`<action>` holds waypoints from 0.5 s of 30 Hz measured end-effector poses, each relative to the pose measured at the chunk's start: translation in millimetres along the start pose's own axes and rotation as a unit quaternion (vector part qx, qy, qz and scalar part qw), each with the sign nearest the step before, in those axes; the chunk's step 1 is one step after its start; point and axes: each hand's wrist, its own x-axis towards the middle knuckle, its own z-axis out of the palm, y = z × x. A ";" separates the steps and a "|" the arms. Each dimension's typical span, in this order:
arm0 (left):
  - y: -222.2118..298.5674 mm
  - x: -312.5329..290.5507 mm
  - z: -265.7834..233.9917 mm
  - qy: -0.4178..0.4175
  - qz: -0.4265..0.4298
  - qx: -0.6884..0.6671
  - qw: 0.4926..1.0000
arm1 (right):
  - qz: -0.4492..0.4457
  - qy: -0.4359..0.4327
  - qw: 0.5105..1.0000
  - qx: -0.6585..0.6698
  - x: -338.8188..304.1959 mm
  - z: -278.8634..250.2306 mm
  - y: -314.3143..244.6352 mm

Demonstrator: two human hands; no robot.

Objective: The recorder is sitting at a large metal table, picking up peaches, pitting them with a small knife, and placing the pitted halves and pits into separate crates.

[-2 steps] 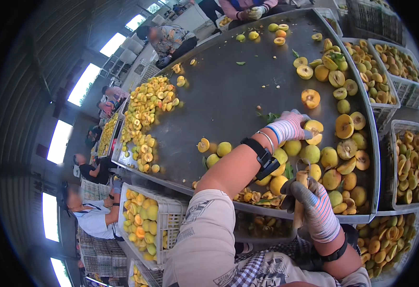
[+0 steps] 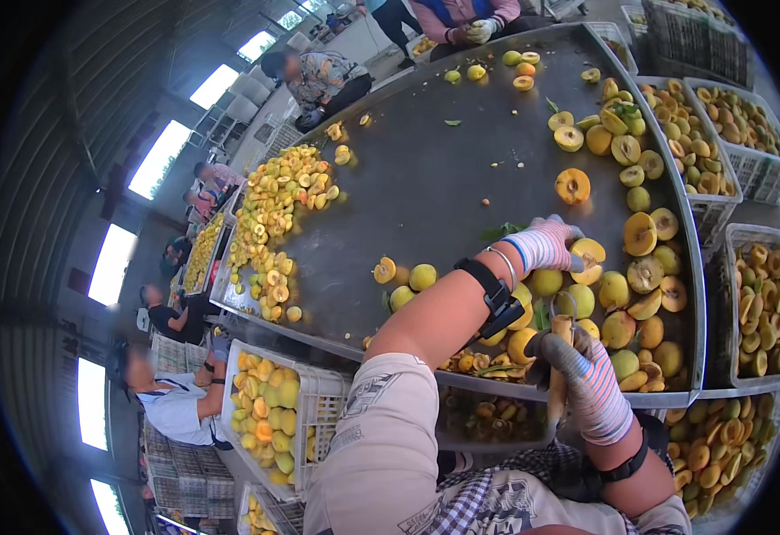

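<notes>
My left hand (image 2: 546, 245), in a striped glove with grey fingertips, reaches over the metal table. Its thumb and fingers pinch the left edge of a cut yellow peach half (image 2: 589, 261), whose open face shows. Closer to my body, my right hand (image 2: 591, 383), gloved alike, is wrapped round the wooden handle of a pitting tool (image 2: 559, 374). A thin curved metal loop (image 2: 565, 305) rises from the tool's top end. Whole peaches (image 2: 615, 290) and cut halves (image 2: 640, 234) lie to the right of both hands. My left forearm hides part of the near fruit.
The raised-edge metal table (image 2: 390, 187) carries a heap of peach halves (image 2: 274, 205) at its far left. Crates of halves (image 2: 769, 312) line the right side. A crate of peaches (image 2: 265, 410) stands left of my leg. Co-workers sit along the left and far sides.
My left hand and the peach half have shifted together slightly toward me and to the right. My right hand keeps its hold on the tool. The whole view has shifted a little.
</notes>
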 end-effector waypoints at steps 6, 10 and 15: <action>30.1 -41.8 1.1 0.074 -0.033 0.066 0.995 | -0.092 -0.001 0.995 -0.049 8.8 6.6 26.6; 22.7 -54.7 -4.6 0.242 -0.005 -0.016 0.970 | -0.142 0.027 0.987 -0.075 14.8 2.1 37.3; -21.0 -118.0 12.4 0.286 0.086 -0.521 0.799 | -0.160 0.022 0.983 -0.083 24.1 0.4 45.6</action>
